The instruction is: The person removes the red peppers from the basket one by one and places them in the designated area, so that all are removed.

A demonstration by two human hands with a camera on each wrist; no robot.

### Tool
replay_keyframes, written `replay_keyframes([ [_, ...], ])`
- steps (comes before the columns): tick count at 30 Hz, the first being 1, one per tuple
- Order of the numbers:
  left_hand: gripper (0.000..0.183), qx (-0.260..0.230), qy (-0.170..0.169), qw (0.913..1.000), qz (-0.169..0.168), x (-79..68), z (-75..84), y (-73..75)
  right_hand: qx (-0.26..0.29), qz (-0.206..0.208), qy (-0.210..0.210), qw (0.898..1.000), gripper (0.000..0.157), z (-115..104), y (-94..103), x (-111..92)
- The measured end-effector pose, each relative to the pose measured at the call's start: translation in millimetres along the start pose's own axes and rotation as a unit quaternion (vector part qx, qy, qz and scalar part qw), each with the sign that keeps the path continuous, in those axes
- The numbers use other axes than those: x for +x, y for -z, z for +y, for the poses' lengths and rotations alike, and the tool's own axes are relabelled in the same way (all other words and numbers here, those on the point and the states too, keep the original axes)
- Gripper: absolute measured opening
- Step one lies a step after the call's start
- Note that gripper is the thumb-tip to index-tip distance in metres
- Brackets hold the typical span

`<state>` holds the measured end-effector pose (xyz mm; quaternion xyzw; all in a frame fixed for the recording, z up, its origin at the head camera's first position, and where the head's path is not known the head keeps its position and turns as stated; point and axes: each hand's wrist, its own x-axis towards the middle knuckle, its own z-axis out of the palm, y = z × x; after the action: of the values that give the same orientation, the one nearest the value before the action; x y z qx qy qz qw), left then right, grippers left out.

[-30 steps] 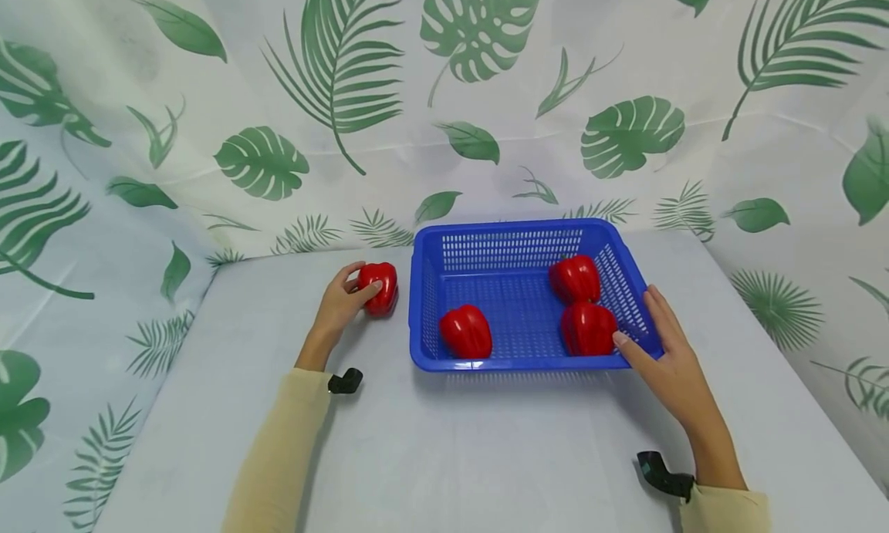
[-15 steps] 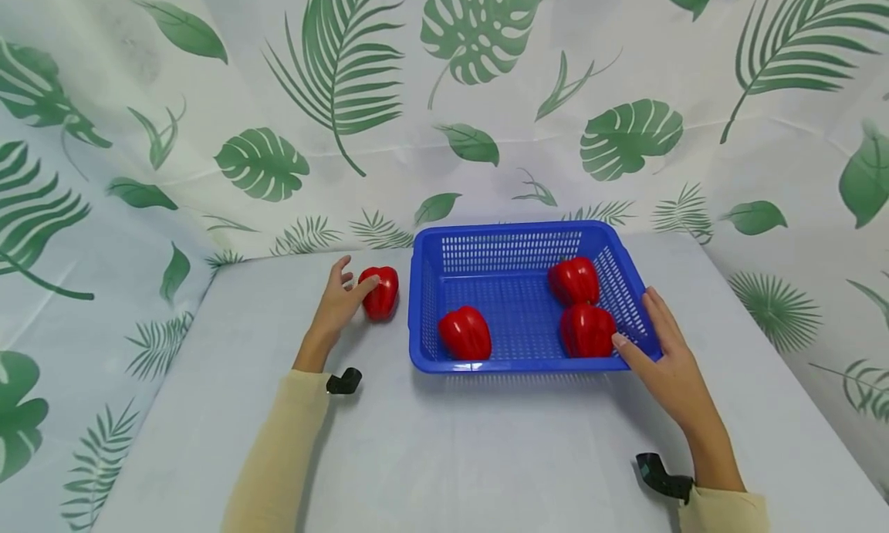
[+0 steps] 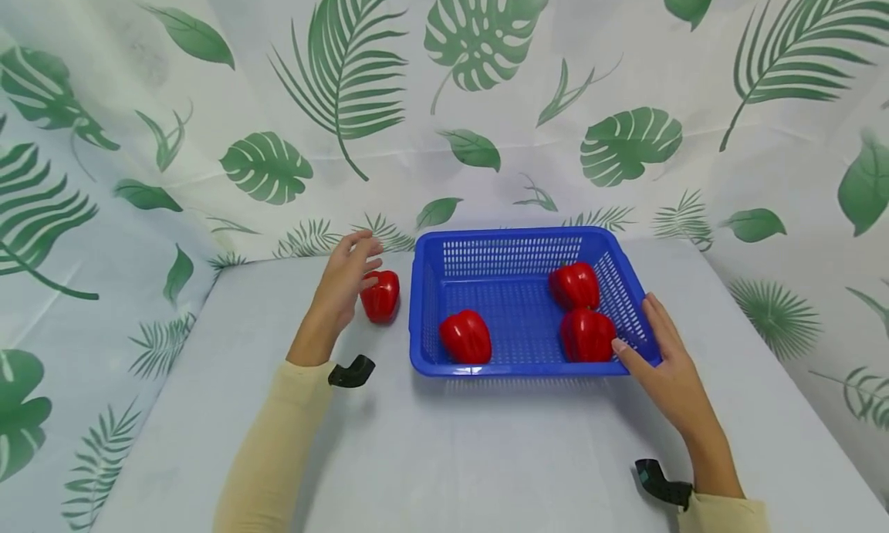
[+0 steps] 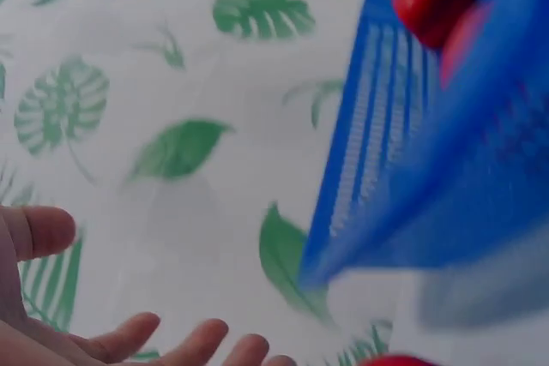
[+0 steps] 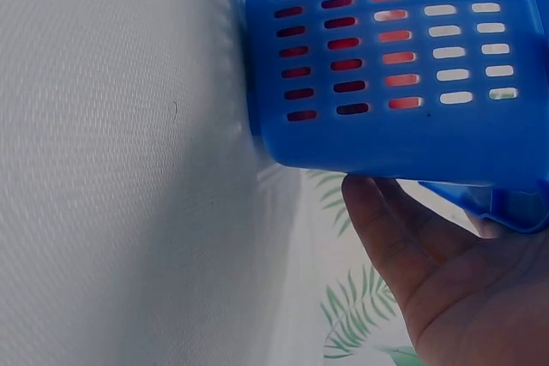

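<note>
A shiny red bell pepper (image 3: 382, 303) stands on the white table, left of a blue plastic basket (image 3: 444, 369). My left hand (image 3: 336, 282) is raised by this pepper, fingers spread and holding nothing; one fingertip overlaps the pepper in the head view. The left wrist view shows the spread fingers (image 4: 202, 345), with a red sliver of pepper at the bottom edge. Inside the basket lie three more peppers: one front left (image 3: 465, 338), one back right (image 3: 575, 286) and one front right (image 3: 588, 336). My right hand (image 3: 677, 382) holds the basket's right rim, thumb over the front corner, fingers outside.
White cloth with green leaf print (image 3: 389, 170) rises behind and beside the table (image 3: 514, 456). Each wrist carries a black camera mount, one at the left wrist (image 3: 352, 372) and one at the right (image 3: 662, 483). The basket walls are slotted.
My left hand has let go of the pepper left of the basket and risen up and away, its fingers opening. The right hand stays at the basket, and the peppers keep their places.
</note>
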<state>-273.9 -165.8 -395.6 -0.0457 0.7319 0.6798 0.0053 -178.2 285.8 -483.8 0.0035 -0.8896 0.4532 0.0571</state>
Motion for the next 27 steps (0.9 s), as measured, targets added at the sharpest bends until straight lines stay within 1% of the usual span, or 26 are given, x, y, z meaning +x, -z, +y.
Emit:
replay_keyframes([
  [3, 0.057, -0.015, 0.035, 0.9985, -0.038, -9.0, 16.2, -13.0, 0.000, 0.001, 0.002, 1.000, 0.089, 0, -0.4, 0],
  [5, 0.057, -0.021, 0.050, 0.9968, -0.059, -14.4, 23.6, -22.0, -0.002, 0.004, 0.004, 1.000, 0.089, 0, 0.2, 0],
  [9, 0.059, -0.048, 0.075, 0.9914, -0.095, -21.2, 31.7, -39.0, -0.003, 0.009, 0.011, 1.000, 0.089, -2, 2.8, 3],
  [12, 0.061, -0.052, 0.092, 0.9872, -0.120, -24.3, 34.9, -50.3, -0.002, 0.012, 0.016, 1.000, 0.089, -3, 5.4, 5],
  [14, 0.062, -0.040, 0.098, 0.9848, -0.137, -26.1, 36.2, -57.8, -0.001, 0.015, 0.019, 1.000, 0.089, -2, 7.2, 5],
  [18, 0.065, -0.014, 0.134, 0.9773, -0.164, -27.3, 34.7, -71.7, 0.002, 0.015, 0.015, 1.000, 0.090, -1, 8.2, 3],
  [22, 0.069, 0.015, 0.179, 0.9685, -0.172, -27.4, 25.7, -80.5, 0.002, 0.010, 0.010, 1.000, 0.091, 0, 4.3, -1],
  [27, 0.069, 0.056, 0.204, 0.9594, -0.186, -28.3, 10.6, -89.0, -0.004, 0.005, 0.011, 1.000, 0.093, 1, 0.1, -4],
])
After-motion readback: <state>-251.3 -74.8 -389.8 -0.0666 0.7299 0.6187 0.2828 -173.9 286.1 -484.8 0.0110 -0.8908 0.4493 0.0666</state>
